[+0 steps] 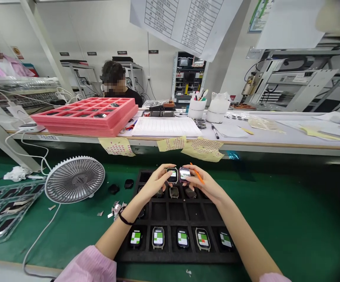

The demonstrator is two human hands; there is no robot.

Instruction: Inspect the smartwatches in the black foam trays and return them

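Note:
My left hand (158, 181) is closed on a smartwatch case (172, 175) with a lit screen, the thumb on its face. Close beside it, my right hand (203, 181) grips a second watch case (184, 174) with a pale, shiny face. An orange stick-like tool (197, 173), its kind unclear, is also held in the right hand's fingers. Below both hands lies a black foam tray (167, 256) with compartments. In its near row sit several watch cases, among them one (158, 237) with a green and white screen. More cases, such as one (174, 192), lie in a farther row, partly hidden.
A round fan (75, 180) stands left on the green mat (278, 211), near two dark pieces and small scraps. Clear trays (11, 213) lie far left. Pink foam trays (84, 115), paper sheets and a pen cup (197, 107) occupy the raised shelf. A person (115, 84) sits beyond.

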